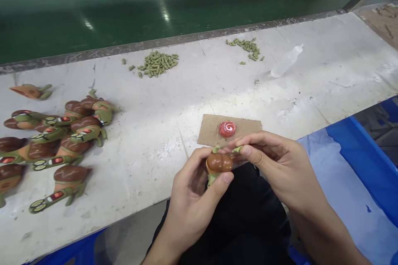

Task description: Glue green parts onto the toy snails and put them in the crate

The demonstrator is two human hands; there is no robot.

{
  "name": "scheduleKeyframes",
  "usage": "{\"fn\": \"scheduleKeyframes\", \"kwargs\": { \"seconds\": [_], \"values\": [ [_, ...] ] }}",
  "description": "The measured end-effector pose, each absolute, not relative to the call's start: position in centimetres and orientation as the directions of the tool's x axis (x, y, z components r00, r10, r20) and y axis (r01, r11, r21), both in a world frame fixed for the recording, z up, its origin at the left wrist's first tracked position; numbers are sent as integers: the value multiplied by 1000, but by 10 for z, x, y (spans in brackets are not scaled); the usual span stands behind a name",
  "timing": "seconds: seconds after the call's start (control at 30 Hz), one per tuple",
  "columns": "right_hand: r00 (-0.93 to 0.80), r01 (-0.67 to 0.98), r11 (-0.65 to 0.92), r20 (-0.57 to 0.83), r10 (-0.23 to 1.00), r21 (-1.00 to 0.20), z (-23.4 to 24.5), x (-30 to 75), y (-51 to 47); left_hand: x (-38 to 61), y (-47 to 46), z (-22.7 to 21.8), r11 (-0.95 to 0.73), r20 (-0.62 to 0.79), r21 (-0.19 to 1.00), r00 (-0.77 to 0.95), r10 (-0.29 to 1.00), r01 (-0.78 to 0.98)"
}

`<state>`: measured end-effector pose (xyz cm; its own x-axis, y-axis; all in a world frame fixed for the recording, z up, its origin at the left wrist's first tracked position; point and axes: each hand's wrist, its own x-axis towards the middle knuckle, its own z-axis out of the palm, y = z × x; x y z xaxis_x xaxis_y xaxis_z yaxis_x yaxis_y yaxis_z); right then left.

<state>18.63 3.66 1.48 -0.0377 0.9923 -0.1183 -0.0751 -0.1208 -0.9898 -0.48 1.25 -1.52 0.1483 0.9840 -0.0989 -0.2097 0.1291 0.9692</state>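
My left hand is wrapped round a brown and green toy figure, held over the near edge of the white table. My right hand pinches a small green peg at the top of that figure. A second small green peg sticks up from the figure on its left side. Just beyond the hands lies a cardboard piece with a red blob on it.
Several brown and green toy figures lie in a heap at the left. Two piles of green pegs and a clear squeeze bottle lie farther back. A green conveyor belt runs behind. Blue bins stand at the right.
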Motion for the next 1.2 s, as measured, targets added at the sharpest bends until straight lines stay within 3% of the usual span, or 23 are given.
{"fn": "scheduleKeyframes", "kwargs": {
  "seconds": [0.37, 0.7, 0.93, 1.07, 1.13, 1.2],
  "values": [
    [-28, 24, -74, -74, 997, -997, 11, 188, 34, -5, 17, -14, 140, -116, 975, 140, 983, -171],
    [-124, 425, 134, 89, 988, -895, 20, 189, 30, -4, 14, -16, 78, -68, 995, 145, 987, -66],
    [-143, 364, 154, 108, 984, -919, 11, 186, 28, -8, 12, -20, 20, -21, 1000, 160, 987, 9],
    [-156, 367, 160, 109, 982, -916, 19, 202, 14, -6, 8, -11, 101, -92, 995, 221, 971, -28],
    [-183, 463, 220, 151, 972, -858, 26, 215, 1, -2, 2, -6, 169, -163, 986, 262, 951, 0],
    [-313, 600, 337, 174, 934, -726, 31, 226, -13, 6, -3, -4, 206, -218, 976, 312, 925, 71]
  ]
}}
